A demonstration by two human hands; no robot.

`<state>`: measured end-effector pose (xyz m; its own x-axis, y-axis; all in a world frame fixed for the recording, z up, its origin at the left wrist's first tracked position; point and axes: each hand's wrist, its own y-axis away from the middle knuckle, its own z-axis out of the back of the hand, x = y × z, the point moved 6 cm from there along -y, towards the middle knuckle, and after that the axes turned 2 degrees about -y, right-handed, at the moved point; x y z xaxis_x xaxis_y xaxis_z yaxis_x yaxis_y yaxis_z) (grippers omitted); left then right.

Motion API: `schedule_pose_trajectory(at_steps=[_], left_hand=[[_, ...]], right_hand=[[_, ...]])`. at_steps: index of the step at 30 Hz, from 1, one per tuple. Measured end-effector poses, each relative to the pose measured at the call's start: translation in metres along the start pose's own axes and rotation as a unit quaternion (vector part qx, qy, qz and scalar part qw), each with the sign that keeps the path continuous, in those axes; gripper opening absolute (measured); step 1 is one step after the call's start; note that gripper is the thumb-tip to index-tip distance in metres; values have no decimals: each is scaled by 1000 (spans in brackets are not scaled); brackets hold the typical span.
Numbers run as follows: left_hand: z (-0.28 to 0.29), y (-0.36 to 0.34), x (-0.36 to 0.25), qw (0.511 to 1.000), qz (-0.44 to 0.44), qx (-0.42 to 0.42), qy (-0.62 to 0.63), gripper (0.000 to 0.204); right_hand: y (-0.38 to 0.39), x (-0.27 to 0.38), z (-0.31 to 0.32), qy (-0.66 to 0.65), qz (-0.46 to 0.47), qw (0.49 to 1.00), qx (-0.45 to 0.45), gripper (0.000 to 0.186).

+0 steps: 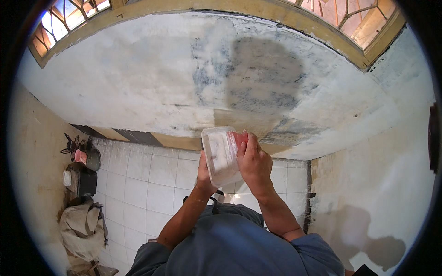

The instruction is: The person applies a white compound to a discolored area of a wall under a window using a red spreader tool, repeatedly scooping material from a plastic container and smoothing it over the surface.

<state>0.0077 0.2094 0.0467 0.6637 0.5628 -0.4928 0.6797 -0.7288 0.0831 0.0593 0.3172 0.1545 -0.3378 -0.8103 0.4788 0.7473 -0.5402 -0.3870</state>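
My left hand grips a clear rectangular plastic tub from its left side and underneath. White paste coats the tub's inside. My right hand is closed on a flat red scraper, held at the tub's right rim with white paste smeared along its edge. The fingers partly cover the scraper, so its full shape is hidden. Both hands are in front of my body, with the patchy white wall beyond them.
Yellow-framed windows run above the wall. At left, along the side wall, stand a dark bucket with a pink cup, a black box and beige sacks. White tiles cover the floor.
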Motion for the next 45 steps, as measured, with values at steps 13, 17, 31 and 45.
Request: schedule_pose_trajectory(at_steps=[13, 17, 31, 45], left_hand=[[-8, -2, 0, 999, 14, 16, 32, 76], [-7, -4, 5, 1000, 17, -13, 17, 76], [-23, 0, 8, 999, 27, 9, 34, 69], [-24, 3, 16, 998, 60, 31, 5, 77]], right_hand=[[-15, -61, -10, -286, -92, 950, 80, 38], [-17, -68, -6, -296, -95, 948, 72, 38], [-3, -68, -8, -301, -64, 951, 40, 39], [-11, -78, -9, -316, -144, 935, 71, 32]])
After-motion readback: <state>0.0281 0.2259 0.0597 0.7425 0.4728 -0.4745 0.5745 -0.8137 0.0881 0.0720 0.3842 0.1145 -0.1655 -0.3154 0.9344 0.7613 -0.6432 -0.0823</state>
